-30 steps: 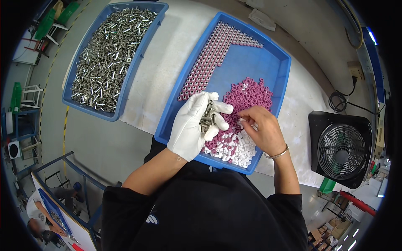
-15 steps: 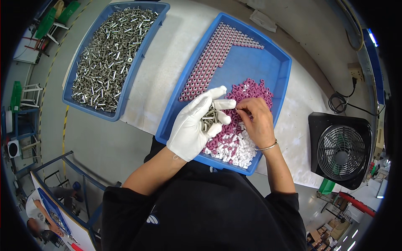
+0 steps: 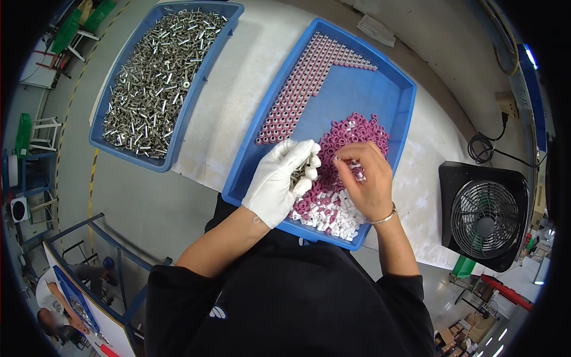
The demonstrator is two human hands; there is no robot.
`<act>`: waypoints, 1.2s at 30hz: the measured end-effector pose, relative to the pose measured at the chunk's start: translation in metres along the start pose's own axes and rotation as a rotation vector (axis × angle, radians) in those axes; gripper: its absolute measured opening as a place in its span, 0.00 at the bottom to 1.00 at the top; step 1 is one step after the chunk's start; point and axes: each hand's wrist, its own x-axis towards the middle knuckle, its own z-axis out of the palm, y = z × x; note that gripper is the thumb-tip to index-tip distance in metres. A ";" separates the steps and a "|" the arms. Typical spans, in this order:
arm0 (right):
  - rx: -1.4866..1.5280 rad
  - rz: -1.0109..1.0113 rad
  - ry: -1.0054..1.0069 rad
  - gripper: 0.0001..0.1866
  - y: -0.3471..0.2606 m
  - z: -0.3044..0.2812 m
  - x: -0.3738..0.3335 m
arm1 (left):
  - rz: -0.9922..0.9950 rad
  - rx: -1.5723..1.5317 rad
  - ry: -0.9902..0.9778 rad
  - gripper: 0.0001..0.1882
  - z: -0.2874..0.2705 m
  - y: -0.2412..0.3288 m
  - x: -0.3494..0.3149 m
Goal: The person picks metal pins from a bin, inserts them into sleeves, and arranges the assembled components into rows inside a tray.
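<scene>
My left hand, in a white glove, is curled around several metal rivets above the near part of a blue tray. Bare, with a bracelet at the wrist, my right hand hovers just to the right, thumb and forefinger drawn together; whatever is between them is too small to make out. Beneath the hands lie a heap of pink rings and a pile of short white sleeves, partly mixed. Neat rows of upright pink pieces with metal centres line the tray's left and far sides.
A second blue tray, full of loose metal rivets, stands at the left. On the right is a black fan with a cable behind it. A co-worker sits at the lower left. White cloth lies beyond the tray.
My left hand's fingers have curled further in over the rivets. My right hand has drawn slightly apart from the left fingertips, toward the right and nearer to me.
</scene>
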 end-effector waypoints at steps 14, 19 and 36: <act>0.183 -0.151 0.063 0.11 -0.028 0.016 0.013 | 0.096 0.239 0.139 0.04 -0.009 -0.018 0.005; 0.175 -0.098 0.057 0.10 -0.026 0.018 0.014 | 0.107 0.146 0.221 0.06 0.003 -0.016 0.003; -0.095 0.312 -0.064 0.04 0.065 0.057 0.081 | -0.062 -0.178 -0.088 0.16 -0.019 -0.001 0.000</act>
